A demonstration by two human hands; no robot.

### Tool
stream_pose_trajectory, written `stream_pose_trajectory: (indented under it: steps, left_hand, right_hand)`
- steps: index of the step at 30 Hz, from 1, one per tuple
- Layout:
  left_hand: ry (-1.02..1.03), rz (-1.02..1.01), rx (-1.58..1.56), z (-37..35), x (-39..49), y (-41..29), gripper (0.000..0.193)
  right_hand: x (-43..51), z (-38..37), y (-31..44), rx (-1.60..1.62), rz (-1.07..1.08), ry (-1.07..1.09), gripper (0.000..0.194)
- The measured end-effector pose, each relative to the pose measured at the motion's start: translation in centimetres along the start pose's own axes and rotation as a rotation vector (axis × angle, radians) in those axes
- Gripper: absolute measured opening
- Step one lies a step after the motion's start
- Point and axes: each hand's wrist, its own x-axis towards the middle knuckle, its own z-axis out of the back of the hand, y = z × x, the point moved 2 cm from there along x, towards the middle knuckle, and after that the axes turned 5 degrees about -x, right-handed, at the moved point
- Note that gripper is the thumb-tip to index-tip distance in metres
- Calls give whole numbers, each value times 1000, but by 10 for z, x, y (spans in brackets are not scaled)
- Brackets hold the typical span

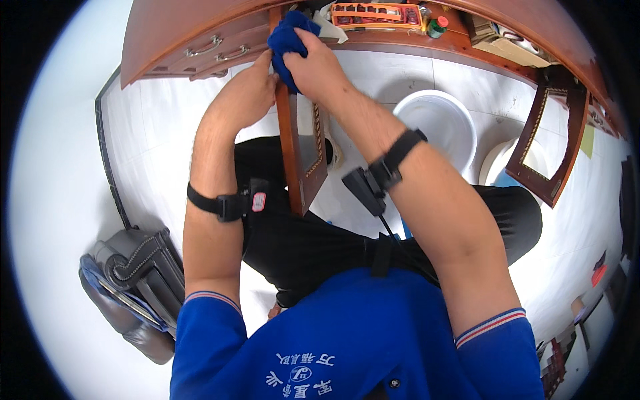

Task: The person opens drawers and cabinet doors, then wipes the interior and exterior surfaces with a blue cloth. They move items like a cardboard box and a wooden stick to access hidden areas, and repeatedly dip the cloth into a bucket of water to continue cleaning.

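My right hand (317,67) grips a bunched blue cloth (287,42) near the top of an open wooden cabinet door (292,155). The cloth lies against the door's edge and hides part of it. On the opposite side, my left hand (245,97) has its fingers curled at the same door's edge, just beside the cloth. This door stands swung out towards me between my forearms, seen almost edge-on, with a glazed panel framed by rope-like beading. A strap with a black device circles each forearm.
Inside the cabinet are an orange box of small dark items (377,16), a red-capped bottle (437,27) and a cardboard box (510,42). A white basin (440,125) and a white bucket (492,160) stand on the tiles. Another open door (550,145) juts out right; a dark leather sofa (145,270) is left.
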Motion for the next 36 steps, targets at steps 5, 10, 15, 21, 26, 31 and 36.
stream_pose_trajectory:
  steps: [5,10,15,21,26,31,36]
  left_hand:
    - [-13,-61,-19,-2,4,9,54]
    - [-36,3,-37,-5,7,13,55]
    - [-17,-4,-136,-5,6,13,59]
    - [-117,-85,-8,-13,-1,16,62]
    - [-95,-93,6,-11,1,16,64]
    - [-63,-44,-13,-7,-7,7,66]
    - [-48,33,40,-1,-14,-11,66]
  right_hand:
    - [-113,-2,-6,-73,66,10,48]
    - [-230,8,9,-189,100,168,43]
    - [-270,16,16,-267,-13,363,46]
    - [-268,8,-28,-38,-288,306,56]
    - [-248,-10,-73,-81,-451,323,54]
    - [-226,-23,-109,-169,-535,404,52]
    - [-206,-33,-155,-225,-700,470,57]
